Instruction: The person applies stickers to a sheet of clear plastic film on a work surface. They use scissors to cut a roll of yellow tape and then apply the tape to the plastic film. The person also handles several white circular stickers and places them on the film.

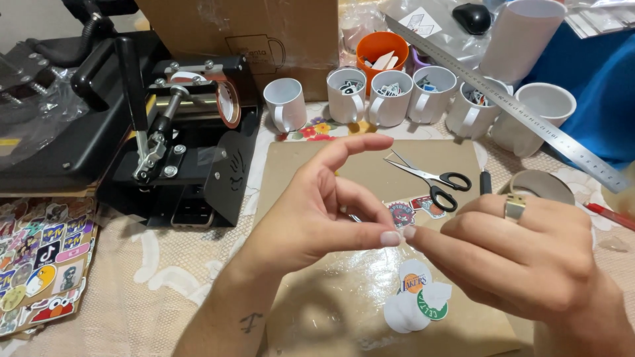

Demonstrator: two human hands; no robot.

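My left hand [311,215] and my right hand [522,258] meet fingertip to fingertip above a brown cardboard sheet [331,311]. The left index finger is raised while the thumb pinches against the right fingertips. Whatever sits between the tips is too small to make out. My right hand wears a ring. Just below the hands lie several round stickers [417,297] in an overlapping pile. Two more cut-out stickers [410,211] rest behind the fingertips. Black-handled scissors [433,180] lie open on the cardboard, further back.
A black mug heat press [178,132] stands at the left, with a sheet of colourful stickers [40,264] in front of it. Several white mugs [390,96], an orange cup [380,49] and a long metal ruler [516,102] line the back. A tape roll [537,185] sits at the right.
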